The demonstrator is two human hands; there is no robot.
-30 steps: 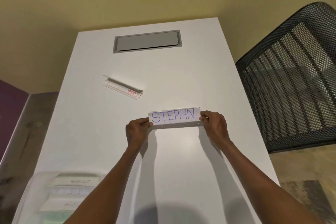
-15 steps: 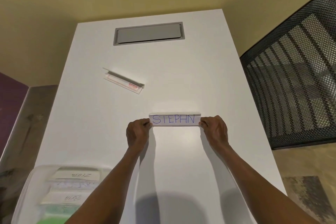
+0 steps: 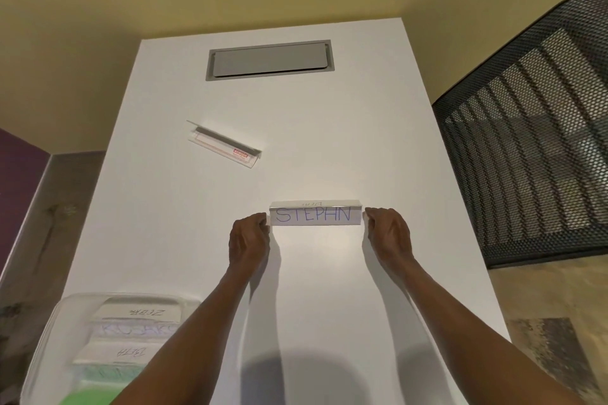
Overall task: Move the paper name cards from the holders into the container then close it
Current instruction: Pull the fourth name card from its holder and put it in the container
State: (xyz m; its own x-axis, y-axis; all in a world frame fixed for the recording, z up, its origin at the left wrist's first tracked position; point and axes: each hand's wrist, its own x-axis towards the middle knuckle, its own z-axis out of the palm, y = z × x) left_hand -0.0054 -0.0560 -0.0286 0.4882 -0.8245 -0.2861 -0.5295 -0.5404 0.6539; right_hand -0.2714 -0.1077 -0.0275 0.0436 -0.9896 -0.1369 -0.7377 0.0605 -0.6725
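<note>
While the left hand [image 3: 249, 238] and right hand [image 3: 387, 234] each pinch one end of the holder [image 3: 315, 216] with the STEPHN card, it stands near the middle of the counter [image 3: 329, 141], probably steadied so the paper can slide out sideways. An empty holder [image 3: 223, 144] lies toward the far left. Earlier cards sit in the open container [image 3: 49, 339] at the near left corner.

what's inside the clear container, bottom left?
The clear container holds stacked paper name cards; the top one reads ZEBRA, another BETA, both upside down. Something green lies at the near end. The left forearm covers the right side; lower cards are too blurred to read.
</note>
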